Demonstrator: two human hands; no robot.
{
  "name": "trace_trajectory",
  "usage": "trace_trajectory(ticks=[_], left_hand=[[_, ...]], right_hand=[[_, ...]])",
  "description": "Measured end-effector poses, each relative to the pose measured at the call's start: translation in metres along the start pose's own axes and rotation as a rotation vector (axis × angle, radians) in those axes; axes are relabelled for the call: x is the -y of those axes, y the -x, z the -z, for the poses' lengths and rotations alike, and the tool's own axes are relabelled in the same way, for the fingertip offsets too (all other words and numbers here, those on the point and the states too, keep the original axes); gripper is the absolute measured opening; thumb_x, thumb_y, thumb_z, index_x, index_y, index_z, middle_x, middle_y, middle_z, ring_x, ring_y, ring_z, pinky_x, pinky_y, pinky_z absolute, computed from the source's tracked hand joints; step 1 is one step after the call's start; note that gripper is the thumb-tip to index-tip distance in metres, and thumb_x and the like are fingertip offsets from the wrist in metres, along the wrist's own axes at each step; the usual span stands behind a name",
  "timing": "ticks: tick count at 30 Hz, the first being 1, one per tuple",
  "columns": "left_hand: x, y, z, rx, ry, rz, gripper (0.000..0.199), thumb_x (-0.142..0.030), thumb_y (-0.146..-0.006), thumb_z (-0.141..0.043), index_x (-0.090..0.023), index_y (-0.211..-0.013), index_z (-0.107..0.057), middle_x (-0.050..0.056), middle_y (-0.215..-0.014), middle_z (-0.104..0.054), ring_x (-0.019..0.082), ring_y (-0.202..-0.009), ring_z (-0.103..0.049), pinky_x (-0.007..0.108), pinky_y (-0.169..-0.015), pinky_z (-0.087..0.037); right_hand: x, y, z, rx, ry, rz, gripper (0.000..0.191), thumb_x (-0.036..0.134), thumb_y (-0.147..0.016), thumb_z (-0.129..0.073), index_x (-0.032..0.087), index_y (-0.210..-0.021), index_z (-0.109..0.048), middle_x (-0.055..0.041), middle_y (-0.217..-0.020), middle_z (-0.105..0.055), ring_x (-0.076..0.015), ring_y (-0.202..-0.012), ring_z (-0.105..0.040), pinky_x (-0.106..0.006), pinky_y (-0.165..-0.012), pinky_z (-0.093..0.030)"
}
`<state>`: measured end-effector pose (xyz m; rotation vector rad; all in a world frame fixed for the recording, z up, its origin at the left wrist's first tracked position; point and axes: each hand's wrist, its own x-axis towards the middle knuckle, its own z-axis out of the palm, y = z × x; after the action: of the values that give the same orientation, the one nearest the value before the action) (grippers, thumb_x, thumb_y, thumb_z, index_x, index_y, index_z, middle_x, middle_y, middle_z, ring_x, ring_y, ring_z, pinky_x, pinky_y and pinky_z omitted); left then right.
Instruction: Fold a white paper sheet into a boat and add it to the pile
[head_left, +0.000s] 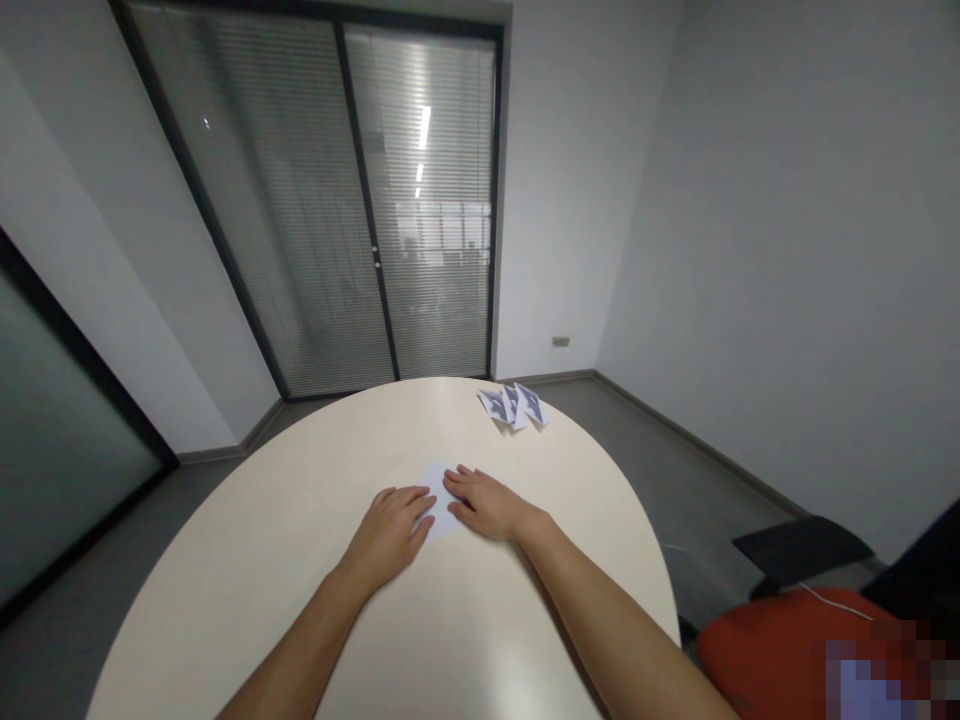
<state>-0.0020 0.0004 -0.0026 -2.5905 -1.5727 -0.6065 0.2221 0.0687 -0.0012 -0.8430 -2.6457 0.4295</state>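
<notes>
A small white sheet of paper [436, 478] lies on the round cream table [315, 470], mostly hidden under my hands. My left hand [391, 528] rests flat on its near left part, fingers together and pointing toward the far right. My right hand [486, 503] presses flat on its right part, fingers pointing left. The fingertips of both hands almost meet over the paper. Neither hand grips anything.
A few folded paper pieces with blue print [514, 406] lie near the table's far right edge. An orange chair [780, 640] with a black armrest [801, 546] stands at the lower right. Glass doors with blinds [360, 200] are behind the table.
</notes>
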Motion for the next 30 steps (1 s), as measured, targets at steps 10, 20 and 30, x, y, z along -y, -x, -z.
trace_trajectory(ticks=[10, 20, 30], left_hand=[[0.007, 0.006, -0.007, -0.007, 0.041, 0.009, 0.034, -0.035, -0.094, -0.06, -0.025, -0.126, -0.069, 0.009, -0.132, -0.068, 0.028, -0.121, -0.062, 0.048, -0.107, -0.045], [0.013, 0.007, -0.01, -0.025, 0.049, 0.039, 0.031, -0.03, -0.097, -0.055, -0.026, -0.123, -0.071, 0.009, -0.129, -0.069, 0.027, -0.12, -0.063, 0.048, -0.105, -0.046], [0.02, 0.009, -0.016, -0.053, 0.069, 0.043, 0.031, -0.031, -0.097, -0.054, -0.026, -0.122, -0.072, 0.008, -0.128, -0.07, 0.027, -0.119, -0.063, 0.046, -0.104, -0.048]], right_hand=[[-0.013, 0.007, 0.018, -0.133, 0.041, -0.182, 0.017, 0.031, -0.09, -0.063, 0.021, -0.093, -0.077, -0.0114, -0.119, -0.072, -0.0277, -0.114, -0.063, -0.036, -0.097, -0.045], [-0.03, 0.009, 0.018, -0.236, 0.035, -0.451, 0.02, 0.033, -0.079, -0.075, 0.02, -0.093, -0.078, -0.0119, -0.107, -0.074, -0.0274, -0.1, -0.066, -0.034, -0.09, -0.047], [-0.034, 0.01, 0.018, -0.253, 0.033, -0.571, 0.025, 0.036, -0.074, -0.08, 0.021, -0.094, -0.079, -0.0105, -0.096, -0.073, -0.0264, -0.092, -0.065, -0.035, -0.082, -0.049]])
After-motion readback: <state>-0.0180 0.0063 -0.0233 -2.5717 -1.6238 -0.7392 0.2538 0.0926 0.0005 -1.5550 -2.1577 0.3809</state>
